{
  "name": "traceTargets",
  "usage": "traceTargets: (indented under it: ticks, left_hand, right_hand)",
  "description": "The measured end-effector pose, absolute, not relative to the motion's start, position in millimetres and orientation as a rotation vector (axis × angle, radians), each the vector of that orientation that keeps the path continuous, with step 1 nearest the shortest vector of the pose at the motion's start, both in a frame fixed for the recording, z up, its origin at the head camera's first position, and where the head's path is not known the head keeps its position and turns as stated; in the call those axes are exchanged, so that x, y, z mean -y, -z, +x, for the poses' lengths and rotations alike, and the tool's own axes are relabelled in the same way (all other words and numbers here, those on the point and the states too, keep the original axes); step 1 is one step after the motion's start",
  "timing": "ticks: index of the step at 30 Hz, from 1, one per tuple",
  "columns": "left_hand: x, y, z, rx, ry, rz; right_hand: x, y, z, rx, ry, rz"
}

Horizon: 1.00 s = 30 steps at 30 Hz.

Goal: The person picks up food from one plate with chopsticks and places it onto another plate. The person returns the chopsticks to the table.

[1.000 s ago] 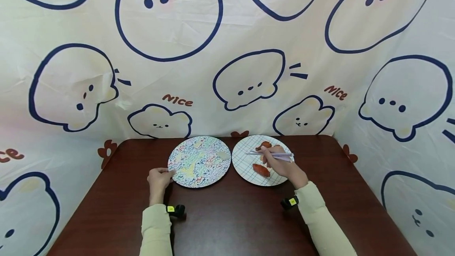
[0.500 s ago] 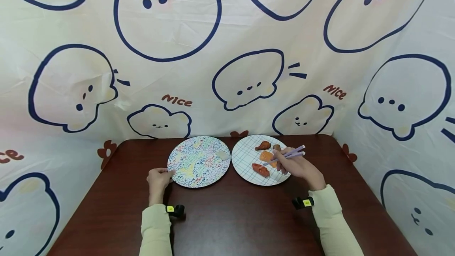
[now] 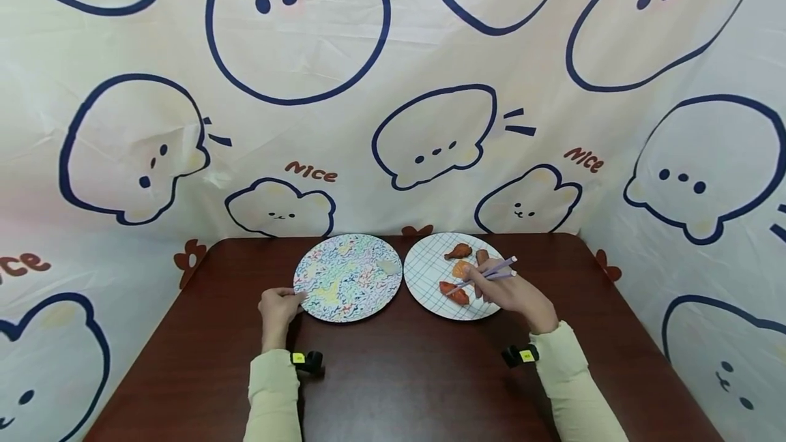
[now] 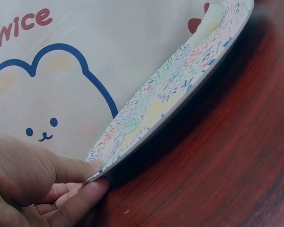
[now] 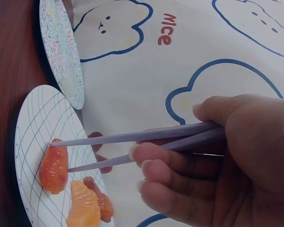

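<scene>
My left hand (image 3: pixel 279 309) pinches the left rim of a speckled multicoloured plate (image 3: pixel 344 278), thumb above and fingers below in the left wrist view. A pale translucent piece (image 3: pixel 388 267) lies on that plate's right side. My right hand (image 3: pixel 516 292) holds a pair of lilac chopsticks (image 5: pixel 132 137), their tips spread apart at a glazed reddish chicken wing (image 5: pixel 54 170) on the white checked plate (image 3: pixel 424 264). Whether the tips grip the wing, I cannot tell. Beside it lie an orange segmented piece (image 5: pixel 83 205), a browned drumstick (image 3: pixel 458 251) and a brown piece (image 3: pixel 482 256) partly behind my hand.
Both plates stand side by side at the back of a dark brown wooden table (image 3: pixel 393 387). A cream cloth (image 3: pixel 344 135) printed with bear outlines hangs directly behind and along the sides. Each wrist wears a black camera (image 3: pixel 310 361).
My right hand has shifted right and toward me from the drumstick, bringing the chopstick tips to the chicken wing, with the tips now wider apart. My left hand stays on the plate rim.
</scene>
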State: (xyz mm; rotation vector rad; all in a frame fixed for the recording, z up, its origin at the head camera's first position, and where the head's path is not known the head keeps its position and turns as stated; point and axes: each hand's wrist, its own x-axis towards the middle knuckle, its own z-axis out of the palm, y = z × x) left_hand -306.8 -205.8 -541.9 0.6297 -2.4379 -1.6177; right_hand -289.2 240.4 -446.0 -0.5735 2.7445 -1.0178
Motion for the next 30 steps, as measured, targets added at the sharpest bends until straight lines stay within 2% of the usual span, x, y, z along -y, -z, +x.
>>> traceTargets:
  ticks: [14,21,27,28,30]
  left_hand:
    - [205,538,-308,2.434,1.626,0.625]
    - [206,540,-308,2.447,1.626,0.623]
    - [205,541,-307,2.452,1.621,0.618]
    - [205,542,-307,2.451,1.619,0.618]
    - [205,542,-307,2.443,1.620,0.612]
  right_hand:
    - [-249,443,-291,-2.757,0.925,-0.702]
    - [-248,447,-284,-2.776,0.900,-0.669]
    - [-247,451,-274,-2.992,0.640,-1.017]
    - [-248,453,-275,-3.036,0.544,-1.169]
    - [-248,454,-274,-3.054,0.565,-1.147]
